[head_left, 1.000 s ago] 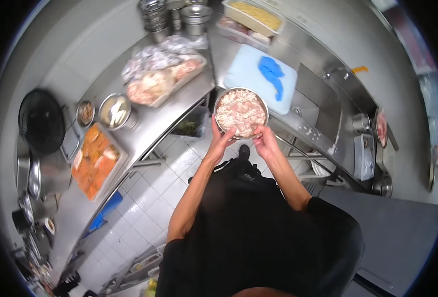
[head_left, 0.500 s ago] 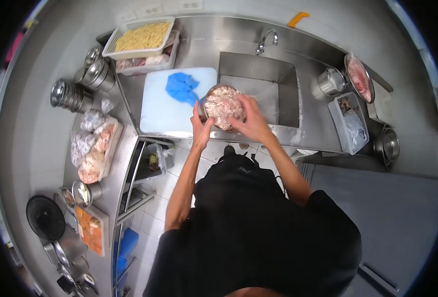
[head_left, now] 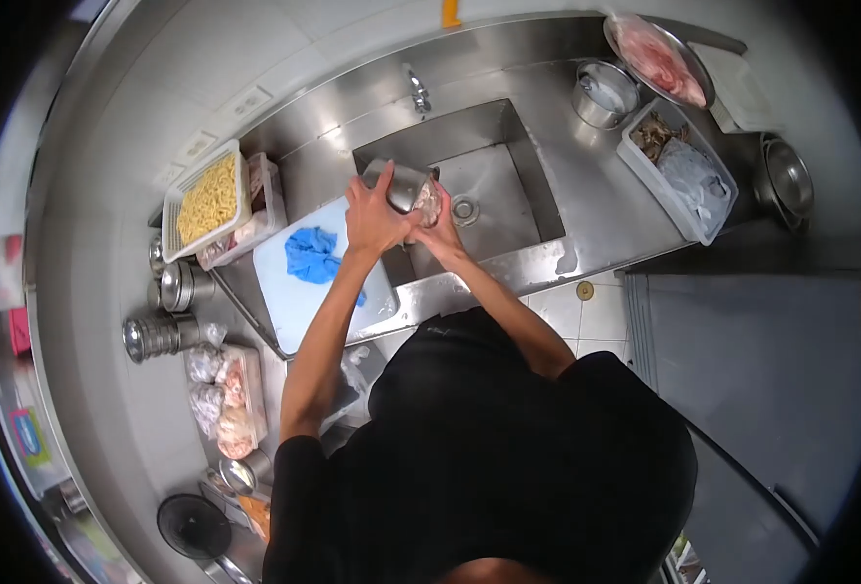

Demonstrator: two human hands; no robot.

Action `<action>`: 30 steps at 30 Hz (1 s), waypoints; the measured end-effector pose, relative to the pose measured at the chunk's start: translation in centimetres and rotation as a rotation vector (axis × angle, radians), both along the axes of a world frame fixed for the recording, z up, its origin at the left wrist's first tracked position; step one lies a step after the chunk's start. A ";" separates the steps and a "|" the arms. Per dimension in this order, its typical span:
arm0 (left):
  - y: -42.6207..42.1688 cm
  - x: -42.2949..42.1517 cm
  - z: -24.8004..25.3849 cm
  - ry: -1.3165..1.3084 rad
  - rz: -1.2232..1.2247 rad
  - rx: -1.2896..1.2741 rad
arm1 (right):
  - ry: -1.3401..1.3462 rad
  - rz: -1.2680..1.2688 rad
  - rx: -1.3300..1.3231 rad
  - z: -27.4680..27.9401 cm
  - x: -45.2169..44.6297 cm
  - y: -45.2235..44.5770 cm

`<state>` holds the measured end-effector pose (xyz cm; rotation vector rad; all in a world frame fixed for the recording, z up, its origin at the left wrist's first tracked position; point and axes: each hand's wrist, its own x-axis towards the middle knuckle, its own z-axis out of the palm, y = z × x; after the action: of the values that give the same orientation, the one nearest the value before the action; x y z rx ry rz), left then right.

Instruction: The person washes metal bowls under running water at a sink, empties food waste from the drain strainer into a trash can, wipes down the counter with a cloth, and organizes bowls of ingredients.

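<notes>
A round steel container (head_left: 398, 185) is tipped on its side over the left part of the sink (head_left: 489, 180), its mouth facing right. My left hand (head_left: 374, 219) is wrapped round its outer wall. Pale chopped meat (head_left: 428, 202) shows at the mouth, where my right hand (head_left: 440, 232) is cupped against it with its fingers curled. Just left of the sink, a crumpled blue cloth or glove (head_left: 311, 255) lies on a white cutting board (head_left: 282, 304).
A faucet (head_left: 418, 94) stands behind the sink. Left are a basket of yellow noodle-like pieces (head_left: 208, 200) and a tray of bagged meat (head_left: 252, 389). On the right are a steel pot (head_left: 605, 95), a white bin (head_left: 698, 200) and a bowl with bagged meat (head_left: 659, 63).
The view has turned toward the sink. The container, upright before, is now tipped over it. My right hand has moved from the top of the meat to the container's mouth.
</notes>
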<state>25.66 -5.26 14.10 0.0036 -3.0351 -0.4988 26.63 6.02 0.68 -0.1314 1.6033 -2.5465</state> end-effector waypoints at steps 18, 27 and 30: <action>9.2 -7.2 3.8 0.111 -0.140 -0.806 | -0.116 0.185 -0.801 2.6 -6.3 -0.3; 7.8 -6.5 3.9 0.112 -0.098 -0.674 | -0.092 0.457 -1.170 2.7 -6.1 0.5; 7.8 -6.3 4.2 0.123 -0.083 -0.697 | -0.153 0.478 -1.254 2.8 -6.3 0.0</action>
<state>19.37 2.50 18.34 -0.1787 -2.9176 0.5463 20.30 5.98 3.50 -0.3525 -0.2430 -2.6023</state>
